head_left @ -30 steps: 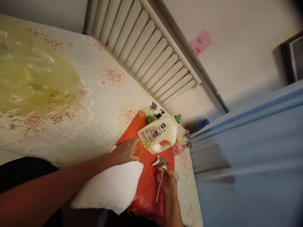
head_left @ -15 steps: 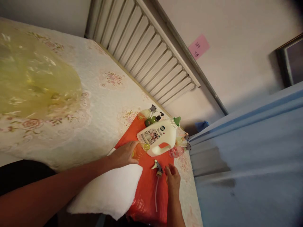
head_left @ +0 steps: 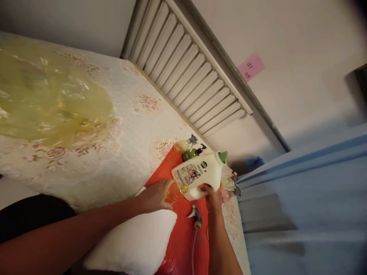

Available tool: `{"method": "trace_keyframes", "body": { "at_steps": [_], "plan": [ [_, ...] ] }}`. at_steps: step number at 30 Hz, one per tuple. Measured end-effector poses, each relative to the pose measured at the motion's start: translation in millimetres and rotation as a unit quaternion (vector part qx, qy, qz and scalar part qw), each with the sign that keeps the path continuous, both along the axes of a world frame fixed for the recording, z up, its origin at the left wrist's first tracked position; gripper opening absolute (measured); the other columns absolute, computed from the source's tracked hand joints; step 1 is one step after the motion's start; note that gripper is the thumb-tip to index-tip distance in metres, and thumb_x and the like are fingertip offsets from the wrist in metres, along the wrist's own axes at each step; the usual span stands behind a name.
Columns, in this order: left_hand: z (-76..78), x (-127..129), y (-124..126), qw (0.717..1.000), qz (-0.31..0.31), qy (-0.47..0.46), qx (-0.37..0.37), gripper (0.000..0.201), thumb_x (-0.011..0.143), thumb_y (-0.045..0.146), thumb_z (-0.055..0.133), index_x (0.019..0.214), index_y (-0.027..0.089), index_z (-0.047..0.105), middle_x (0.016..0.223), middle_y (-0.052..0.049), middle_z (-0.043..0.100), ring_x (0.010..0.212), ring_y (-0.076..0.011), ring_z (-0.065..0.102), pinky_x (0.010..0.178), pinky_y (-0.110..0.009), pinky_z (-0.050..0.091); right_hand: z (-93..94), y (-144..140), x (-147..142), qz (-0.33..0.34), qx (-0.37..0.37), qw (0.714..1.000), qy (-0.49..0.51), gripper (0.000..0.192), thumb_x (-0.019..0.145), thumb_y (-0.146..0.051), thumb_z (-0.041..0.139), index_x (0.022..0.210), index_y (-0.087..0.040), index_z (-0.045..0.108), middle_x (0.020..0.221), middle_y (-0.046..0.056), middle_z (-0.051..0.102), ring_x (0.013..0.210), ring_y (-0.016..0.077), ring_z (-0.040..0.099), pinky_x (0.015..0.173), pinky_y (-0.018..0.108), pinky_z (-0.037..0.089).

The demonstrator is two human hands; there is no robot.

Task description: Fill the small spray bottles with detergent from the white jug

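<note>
My left hand (head_left: 156, 194) is closed round a clear bottle (head_left: 173, 192) whose open yellowish neck points at the jug; the red surface shows through it. My right hand (head_left: 212, 196) grips the handle of a large cream jug (head_left: 205, 169) with a printed label and a green piece in its mouth. The jug stands on a red plastic sheet (head_left: 155, 173). Below it lies a detached trigger spray head (head_left: 197, 217) with a long thin tube. A folded white cloth (head_left: 137, 242) lies below my left forearm.
Behind the jug are a pale spray bottle (head_left: 183, 145) and a green pump bottle (head_left: 190, 154). A pink spray bottle (head_left: 226, 195) stands to its right. A yellow plastic bag (head_left: 57, 103) covers the left of the flowered tablecloth (head_left: 129, 133). A blue curtain (head_left: 301, 206) hangs at right.
My right hand has moved up from beside the spray head and taken hold of the jug's handle. My left hand keeps the bottle beside the jug. The view has shifted slightly.
</note>
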State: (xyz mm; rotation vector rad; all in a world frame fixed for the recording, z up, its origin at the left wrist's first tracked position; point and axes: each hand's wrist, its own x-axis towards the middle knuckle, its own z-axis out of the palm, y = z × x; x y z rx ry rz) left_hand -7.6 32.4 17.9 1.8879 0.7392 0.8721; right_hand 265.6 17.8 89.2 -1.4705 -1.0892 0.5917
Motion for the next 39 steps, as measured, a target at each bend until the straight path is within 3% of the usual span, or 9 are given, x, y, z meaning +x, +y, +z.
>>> {"method": "trace_keyframes", "body": {
  "at_steps": [4,10,16,20,26,33,39],
  "plan": [
    [-1.1,0.6,-0.2,1.0,0.0,-0.003,-0.001,0.075,0.066,0.027,0.081,0.132,0.026,0.046,0.123,-0.007,0.06,0.114,-0.0326,0.06,0.096,-0.043,0.049,5.7,7.0,-10.2,0.018,-0.029,0.999,0.001,0.027,0.058,-0.034,0.081,0.071,-0.015,0.067,0.056,-0.003,0.065,0.051,0.0135,0.057,0.055,0.026,0.045],
    [1.8,1.4,0.0,1.0,0.003,0.011,0.008,0.079,0.063,0.026,0.084,0.131,0.027,0.044,0.126,-0.008,0.06,0.121,-0.0331,0.057,0.102,-0.044,0.047,13.7,15.0,-31.0,-0.014,-0.024,0.999,-0.028,0.029,0.065,-0.039,0.081,0.074,-0.015,0.066,0.056,-0.003,0.065,0.051,0.013,0.055,0.053,0.025,0.042],
    [4.0,-0.6,-0.9,1.0,0.0,0.028,-0.003,0.079,0.062,0.027,0.086,0.13,0.024,0.046,0.124,-0.008,0.061,0.118,-0.03,0.059,0.1,-0.042,0.048,56.1,6.6,-28.8,-0.019,-0.021,0.998,-0.061,0.032,0.063,-0.04,0.082,0.069,-0.015,0.064,0.051,-0.001,0.065,0.048,0.0142,0.056,0.05,0.025,0.04],
    [0.8,-0.1,-0.2,1.0,0.002,0.015,-0.006,0.08,0.062,0.029,0.085,0.131,0.024,0.045,0.128,-0.009,0.06,0.12,-0.0301,0.059,0.102,-0.041,0.047,95.0,-12.7,-23.2,-0.01,-0.019,0.998,-0.054,0.035,0.061,-0.043,0.084,0.066,-0.016,0.061,0.048,-0.001,0.063,0.043,0.015,0.056,0.048,0.026,0.041],
    [-4.6,1.6,1.2,1.0,0.004,0.014,0.014,0.08,0.062,0.029,0.082,0.132,0.024,0.044,0.126,-0.009,0.059,0.12,-0.03,0.058,0.103,-0.041,0.046,139.3,-59.1,-16.5,-0.027,-0.086,0.989,-0.117,0.04,0.057,-0.05,0.082,0.054,-0.018,0.059,0.042,0.001,0.058,0.04,0.0153,0.053,0.045,0.027,0.041],
    [-13.5,6.7,1.1,0.997,0.018,-0.018,0.077,0.071,0.068,0.024,0.074,0.133,0.023,0.043,0.128,-0.01,0.059,0.122,-0.0295,0.056,0.105,-0.041,0.045,156.8,-114.7,7.8,-0.024,-0.221,0.944,-0.242,0.034,0.065,-0.049,0.075,0.054,-0.019,0.063,0.04,0.003,0.057,0.045,0.0181,0.055,0.049,0.028,0.04],
    [-13.2,4.3,0.7,0.998,0.01,-0.021,0.06,0.069,0.073,0.03,0.072,0.136,0.025,0.043,0.132,-0.011,0.059,0.124,-0.0312,0.057,0.105,-0.044,0.046,168.7,-145.0,-1.8,0.036,-0.289,0.914,-0.283,0.039,0.07,-0.058,0.069,0.068,-0.019,0.068,0.042,0.0,0.057,0.043,0.0159,0.049,0.052,0.028,0.037]
  ]
}}
